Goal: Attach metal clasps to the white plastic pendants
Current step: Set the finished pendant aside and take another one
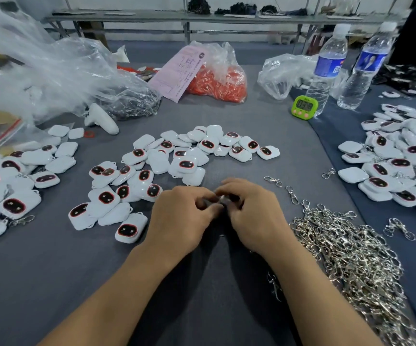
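Glossy white plastic pendants [158, 163] lay on matt grey cloth [77, 283]; shiny metal clasps [346, 250] glinted lower right; crinkled clear plastic bags [52, 71] upper left.

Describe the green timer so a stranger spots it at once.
At the far right of the grey table stand two water bottles. The timer sits at the foot of the left one. It alone is lime green, with pink buttons.

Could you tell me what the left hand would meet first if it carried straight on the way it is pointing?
Most likely the right hand: the left hand angles straight at it, and both pinch a blurred small part where their fingertips meet.
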`<move>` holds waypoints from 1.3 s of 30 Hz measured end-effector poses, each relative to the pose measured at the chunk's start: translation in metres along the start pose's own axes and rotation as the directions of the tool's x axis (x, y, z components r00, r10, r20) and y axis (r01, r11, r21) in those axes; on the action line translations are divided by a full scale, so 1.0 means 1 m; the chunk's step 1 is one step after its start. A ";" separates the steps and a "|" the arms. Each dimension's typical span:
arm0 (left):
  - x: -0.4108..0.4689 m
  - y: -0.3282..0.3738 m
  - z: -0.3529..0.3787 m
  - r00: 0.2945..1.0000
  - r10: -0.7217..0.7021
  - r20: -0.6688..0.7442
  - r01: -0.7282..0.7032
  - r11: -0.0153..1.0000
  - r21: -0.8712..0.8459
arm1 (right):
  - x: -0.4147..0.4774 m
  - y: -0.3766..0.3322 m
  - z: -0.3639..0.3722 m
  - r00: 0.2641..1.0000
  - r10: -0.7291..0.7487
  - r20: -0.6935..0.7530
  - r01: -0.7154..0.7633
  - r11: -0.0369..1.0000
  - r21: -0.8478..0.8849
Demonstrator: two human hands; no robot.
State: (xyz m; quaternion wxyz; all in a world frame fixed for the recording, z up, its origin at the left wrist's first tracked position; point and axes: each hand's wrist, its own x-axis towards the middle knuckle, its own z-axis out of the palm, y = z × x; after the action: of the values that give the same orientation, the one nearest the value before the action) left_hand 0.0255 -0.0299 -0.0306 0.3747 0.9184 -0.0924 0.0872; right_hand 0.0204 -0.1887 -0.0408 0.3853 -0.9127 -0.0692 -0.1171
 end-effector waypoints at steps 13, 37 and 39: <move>0.005 -0.005 0.004 0.998 0.058 -0.030 -0.060 0.995 -0.082 | -0.005 -0.008 -0.006 0.987 0.093 -0.128 -0.085 0.994 0.069; 0.006 0.003 -0.003 0.998 -0.034 -0.047 0.013 0.923 -0.384 | -0.003 -0.013 -0.010 0.974 0.224 -0.030 -0.209 0.945 0.253; 0.006 0.002 -0.004 0.999 -0.035 -0.021 0.025 0.930 -0.367 | -0.004 -0.015 -0.010 0.970 0.233 -0.068 -0.211 0.948 0.240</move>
State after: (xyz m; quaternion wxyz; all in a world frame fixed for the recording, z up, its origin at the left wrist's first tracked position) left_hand 0.0306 -0.0292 -0.0245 0.5419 0.8324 -0.0878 0.0754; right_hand 0.0117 -0.1862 -0.0250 0.5025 -0.8570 0.0392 -0.1075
